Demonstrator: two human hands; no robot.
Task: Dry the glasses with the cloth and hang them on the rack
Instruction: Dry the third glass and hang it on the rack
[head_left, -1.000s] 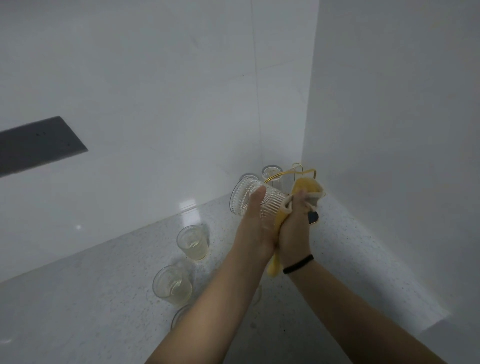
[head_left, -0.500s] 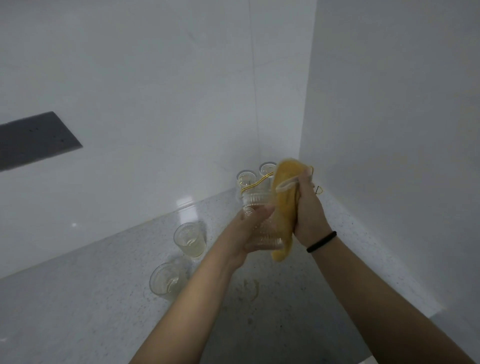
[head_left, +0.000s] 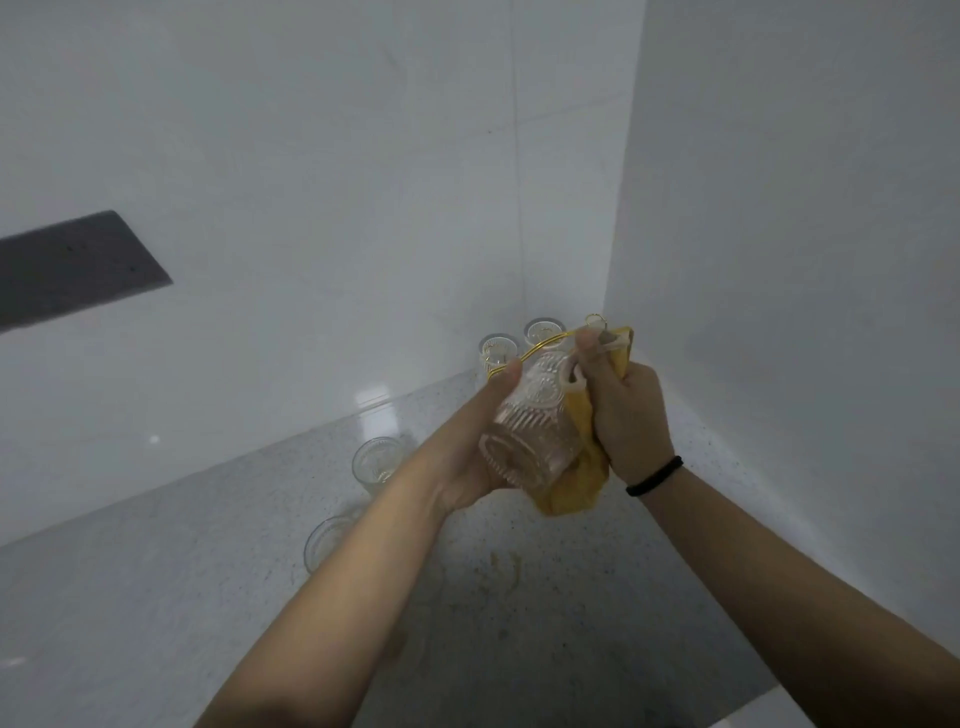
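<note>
My left hand (head_left: 470, 457) grips a ribbed clear glass (head_left: 535, 421), tilted with its base toward me. My right hand (head_left: 621, 410) presses a yellow cloth (head_left: 582, 478) against the glass's right side, fingers wrapped over the rim. Behind them a gold wire rack (head_left: 550, 340) stands in the corner with two glasses (head_left: 498, 351) hung upside down on it; most of the rack is hidden by my hands.
Two more glasses stand on the speckled counter (head_left: 182, 597): one (head_left: 376, 462) left of my forearm, another (head_left: 324, 543) partly hidden under it. White walls close in at the back and right. A dark panel (head_left: 72, 267) sits on the left wall.
The glass has tipped so its base faces me. The cloth has moved from standing upright beside the glass to wrapping under its right side.
</note>
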